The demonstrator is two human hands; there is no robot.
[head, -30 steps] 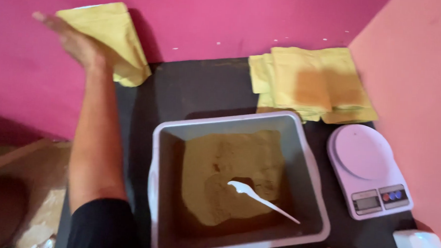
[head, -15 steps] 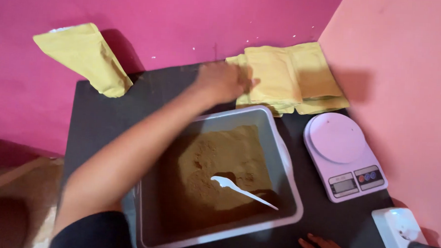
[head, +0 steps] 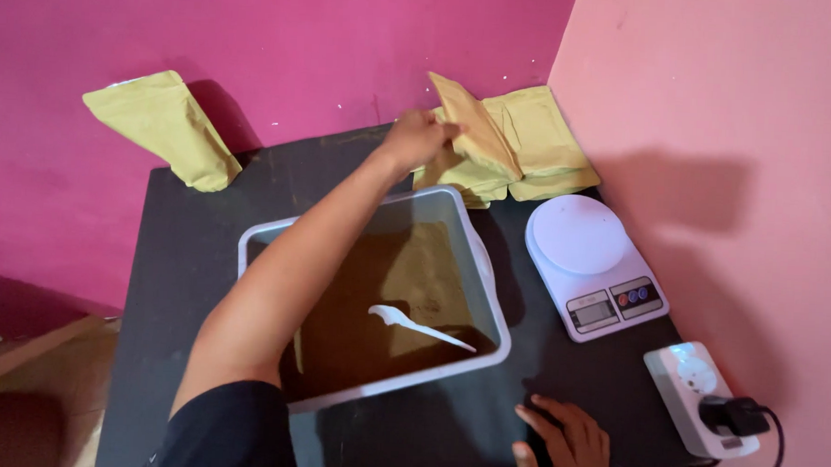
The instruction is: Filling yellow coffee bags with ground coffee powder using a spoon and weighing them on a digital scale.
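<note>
Near the top centre of the frame, the left hand [head: 416, 138] has its grip closed on the near corner of a yellow pouch [head: 474, 125], lifted off the pouch stack [head: 541, 146]. The pouch's long axis slants from upper left to lower right. The right hand [head: 560, 445] lies flat and open on the desk [head: 190, 252] at bottom right, holding nothing.

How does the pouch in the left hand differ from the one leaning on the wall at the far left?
The lifted pouch is pinched in the left hand and tilted above the pouch stack; the leaning pouch stands untouched against the pink wall. The lifted pouch looks flat, the leaning pouch fuller. Both are yellow.
</note>
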